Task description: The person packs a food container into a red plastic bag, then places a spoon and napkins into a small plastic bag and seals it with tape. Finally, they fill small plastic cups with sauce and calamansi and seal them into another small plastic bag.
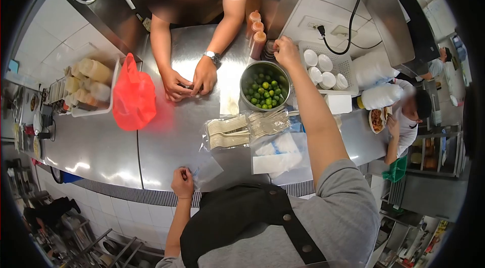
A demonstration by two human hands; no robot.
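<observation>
My left hand (183,182) is curled closed at the counter's near edge, with a clear plastic bag (208,171) running out from its fingers. Stretched far forward, my right hand (287,52) has its fingers pinched by a small round stack (270,49); what lies between the fingertips is hidden. Just left of that stack stand several orange-capped sauce bottles (257,40). A metal pot (243,91) of small green citrus fruits (265,91) sits below my right hand. Nearer to me are packs of wrapped cutlery (227,132) and a bag of white napkins (277,156).
Across the counter (101,154) a person rests both hands (192,82) on the steel. A red plastic bag (134,96) stands left, beside a tub of containers (93,78). On the right are a basket of white cups (326,71) and another person (406,121) near a food dish (377,120).
</observation>
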